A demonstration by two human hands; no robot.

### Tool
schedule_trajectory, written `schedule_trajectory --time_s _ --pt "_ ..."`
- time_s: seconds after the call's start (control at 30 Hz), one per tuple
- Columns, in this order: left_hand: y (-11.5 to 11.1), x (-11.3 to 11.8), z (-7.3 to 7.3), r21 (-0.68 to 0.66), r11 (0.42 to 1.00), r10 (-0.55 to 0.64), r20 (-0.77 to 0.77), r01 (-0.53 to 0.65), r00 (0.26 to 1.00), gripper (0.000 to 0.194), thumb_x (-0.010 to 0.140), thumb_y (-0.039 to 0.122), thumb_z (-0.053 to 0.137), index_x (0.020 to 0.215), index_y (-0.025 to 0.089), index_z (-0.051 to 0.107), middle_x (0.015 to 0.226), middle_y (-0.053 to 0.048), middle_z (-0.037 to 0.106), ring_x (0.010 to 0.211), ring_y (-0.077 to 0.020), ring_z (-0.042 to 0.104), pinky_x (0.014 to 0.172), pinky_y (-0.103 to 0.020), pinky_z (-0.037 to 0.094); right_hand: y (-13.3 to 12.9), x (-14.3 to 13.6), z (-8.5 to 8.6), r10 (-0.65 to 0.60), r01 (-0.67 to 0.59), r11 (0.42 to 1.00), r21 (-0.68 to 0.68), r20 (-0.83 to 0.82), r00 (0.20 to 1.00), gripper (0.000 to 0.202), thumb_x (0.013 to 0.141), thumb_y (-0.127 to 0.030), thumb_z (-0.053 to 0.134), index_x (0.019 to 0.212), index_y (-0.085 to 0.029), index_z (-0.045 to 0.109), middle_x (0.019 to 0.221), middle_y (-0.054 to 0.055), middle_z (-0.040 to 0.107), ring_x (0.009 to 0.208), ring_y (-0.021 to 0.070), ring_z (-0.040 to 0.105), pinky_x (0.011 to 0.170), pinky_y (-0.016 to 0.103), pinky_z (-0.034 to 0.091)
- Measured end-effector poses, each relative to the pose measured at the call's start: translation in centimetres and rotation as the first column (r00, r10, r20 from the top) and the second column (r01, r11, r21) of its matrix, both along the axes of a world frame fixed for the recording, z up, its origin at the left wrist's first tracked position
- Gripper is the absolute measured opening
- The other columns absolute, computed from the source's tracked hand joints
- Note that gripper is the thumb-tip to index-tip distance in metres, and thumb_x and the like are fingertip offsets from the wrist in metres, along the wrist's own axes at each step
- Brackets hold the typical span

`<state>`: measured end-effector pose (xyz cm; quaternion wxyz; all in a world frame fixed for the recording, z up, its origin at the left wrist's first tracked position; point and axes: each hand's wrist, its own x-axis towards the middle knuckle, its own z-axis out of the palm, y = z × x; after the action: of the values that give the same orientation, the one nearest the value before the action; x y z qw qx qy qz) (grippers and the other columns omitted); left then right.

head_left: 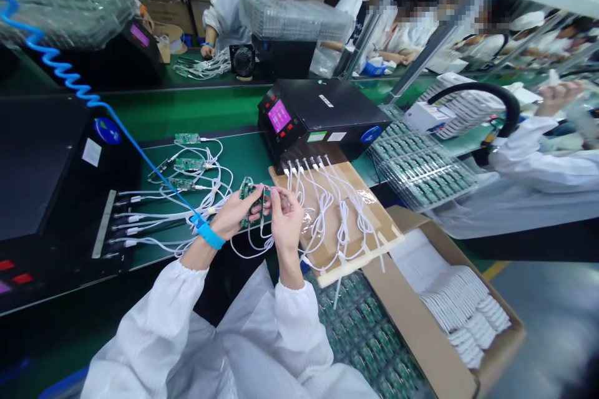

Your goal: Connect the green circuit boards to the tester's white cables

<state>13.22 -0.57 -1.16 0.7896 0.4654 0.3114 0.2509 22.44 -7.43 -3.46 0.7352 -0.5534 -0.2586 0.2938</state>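
Observation:
Green circuit boards (246, 193) are gripped in my left hand (233, 215), which wears a blue wrist strap (208, 232). My right hand (286, 215) is closed at the right edge of these boards, thumb and fingers pinched near a board's end; a white cable seems to be there, but its end is hidden by the fingers. White cables (253, 249) hang below both hands. To the left, several more circuit boards (188, 164) lie on the green bench with white cables plugged in.
A black tester (327, 115) with a pink screen feeds white cables onto a cardboard sheet (360, 193). Another black unit (47, 168) stands left. A coiled blue cord (70, 78) crosses to my wrist. Board trays (421, 162) and a carton (505, 343) lie right; co-workers sit beyond.

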Motion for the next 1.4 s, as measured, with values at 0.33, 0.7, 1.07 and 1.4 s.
schedule_trajectory --time_s 0.33,0.7,1.07,1.4 --pt "-0.1 0.0 0.7 -0.007 1.000 -0.029 -0.020 0.029 0.999 0.055 0.074 0.060 0.088 0.076 0.018 0.054 0.061 0.005 0.044 0.049 -0.0043 0.038 0.041 -0.015 0.030 -0.4 -0.1 0.1 -0.005 0.001 1.000 0.024 0.162 0.987 0.029 0.098 -0.048 0.064 0.101 -0.019 0.070 0.101 0.005 0.060 0.065 0.0089 0.059 0.063 0.025 0.057" --pt "1.1 0.7 0.4 0.167 0.978 0.161 -0.214 -0.127 0.963 0.044 0.071 0.046 0.093 0.090 0.016 0.068 0.064 0.004 0.054 0.048 -0.0070 0.042 0.043 -0.020 0.033 0.4 0.5 -0.5 -0.029 0.037 0.998 -0.049 0.152 0.988 0.036 0.095 -0.054 0.065 0.102 -0.019 0.068 0.099 0.006 0.068 0.069 0.0116 0.065 0.059 0.023 0.055" --pt "2.7 0.1 -1.1 0.386 0.901 0.326 -0.305 -0.197 0.895 0.048 0.076 0.048 0.085 0.105 0.014 0.071 0.063 0.003 0.059 0.047 -0.0096 0.046 0.049 -0.023 0.039 3.1 0.7 -1.2 0.160 -0.153 0.962 -0.228 0.016 0.987 0.043 0.102 -0.051 0.056 0.124 -0.015 0.063 0.050 -0.008 0.055 0.034 0.0100 0.048 0.037 0.019 0.034" --pt "1.6 -0.8 1.3 0.076 0.927 0.373 -0.100 -0.366 0.922 0.039 0.087 0.043 0.079 0.109 0.014 0.066 0.068 0.003 0.057 0.050 -0.0080 0.048 0.048 -0.020 0.041 4.4 0.3 -0.3 0.313 -0.201 0.865 -0.459 0.182 0.932 0.029 0.106 -0.030 0.050 0.121 -0.014 0.070 0.053 -0.005 0.059 0.033 0.0119 0.049 0.038 0.023 0.040"
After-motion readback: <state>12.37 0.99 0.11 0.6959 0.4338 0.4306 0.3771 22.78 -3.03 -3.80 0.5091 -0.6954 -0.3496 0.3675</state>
